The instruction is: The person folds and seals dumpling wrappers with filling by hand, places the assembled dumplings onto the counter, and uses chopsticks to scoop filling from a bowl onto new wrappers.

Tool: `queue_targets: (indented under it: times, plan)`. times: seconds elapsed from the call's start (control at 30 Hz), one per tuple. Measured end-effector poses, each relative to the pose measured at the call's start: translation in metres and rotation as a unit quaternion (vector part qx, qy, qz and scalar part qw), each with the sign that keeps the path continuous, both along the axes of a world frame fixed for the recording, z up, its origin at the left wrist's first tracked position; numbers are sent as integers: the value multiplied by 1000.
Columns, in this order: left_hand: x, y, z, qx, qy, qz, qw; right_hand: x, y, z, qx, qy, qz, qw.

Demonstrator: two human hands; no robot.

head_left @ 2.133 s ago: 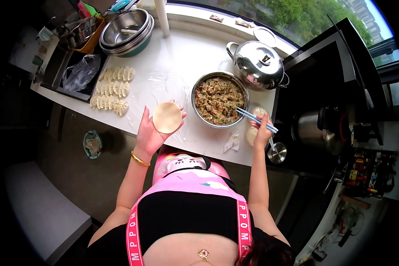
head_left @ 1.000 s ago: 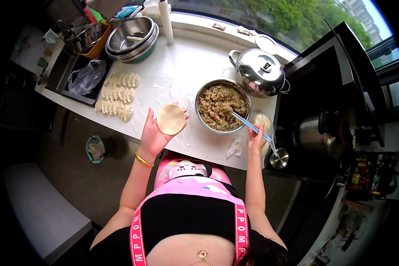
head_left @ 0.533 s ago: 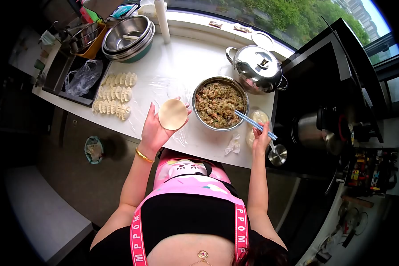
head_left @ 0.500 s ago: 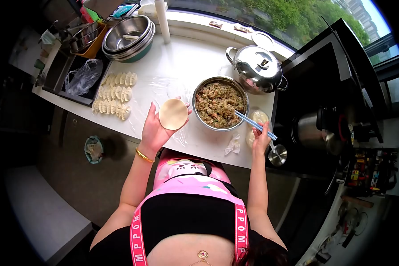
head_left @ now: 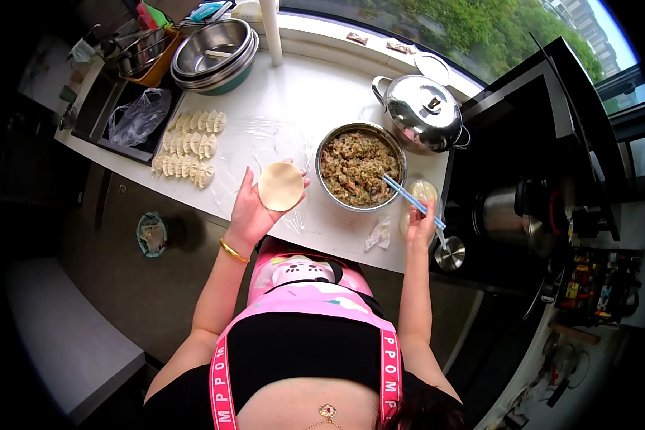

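Note:
A round dumpling wrapper point(head_left: 280, 186) lies across the palm and fingers of my left hand point(head_left: 249, 215), above the counter's front edge. My right hand point(head_left: 420, 229) grips a pair of blue chopsticks point(head_left: 413, 198), whose tips reach the minced filling point(head_left: 357, 163) at the right side. That filling sits in a steel bowl point(head_left: 318, 173) between my two hands. Rows of folded dumplings point(head_left: 186, 145) rest on plastic film at the counter's left. Just behind my right hand is a bag of pale dough rounds point(head_left: 423, 190), partly covered by the hand and chopsticks.
A lidded steel pot point(head_left: 424, 107) stands behind the bowl. Stacked basins point(head_left: 215, 57) are at the back left by the sink point(head_left: 97, 118). A crumpled tissue point(head_left: 378, 235) lies near the front edge. The black stove point(head_left: 505, 165) with another pot point(head_left: 505, 211) is on the right.
The view has shifted slightly, so the counter things appear a little to the right. Both hands keep their holds, and the chopstick tips stay at the filling's right side.

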State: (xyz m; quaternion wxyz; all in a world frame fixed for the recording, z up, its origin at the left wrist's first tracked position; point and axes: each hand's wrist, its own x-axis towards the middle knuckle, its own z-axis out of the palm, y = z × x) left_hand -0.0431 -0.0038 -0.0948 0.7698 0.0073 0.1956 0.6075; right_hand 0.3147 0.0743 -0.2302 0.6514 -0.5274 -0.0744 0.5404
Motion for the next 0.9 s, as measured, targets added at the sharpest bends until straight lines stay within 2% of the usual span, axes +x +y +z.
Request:
queue_targets:
  times: [0.3,0.43,0.53,0.63,0.7,0.77,0.9]
  plan:
    - [36,54,-35,13,-15,-84,996,-1,17,85,67,67,46,994]
    - [54,70,-12,3,-49,-127,991,-14,15,131,94,32,76,992]
    - [57,73,7,62,-22,-185,981,-23,12,153,125,12,113,986]
    - [53,72,20,93,-35,-227,969,-30,10,165,154,-17,172,973]
    - [51,70,19,66,-28,-221,973,-32,12,171,182,-80,262,944]
    - [49,67,13,108,-197,-244,944,-34,16,180,183,-111,295,931]
    - [46,59,13,66,-167,-234,956,-29,29,205,213,-164,344,900]
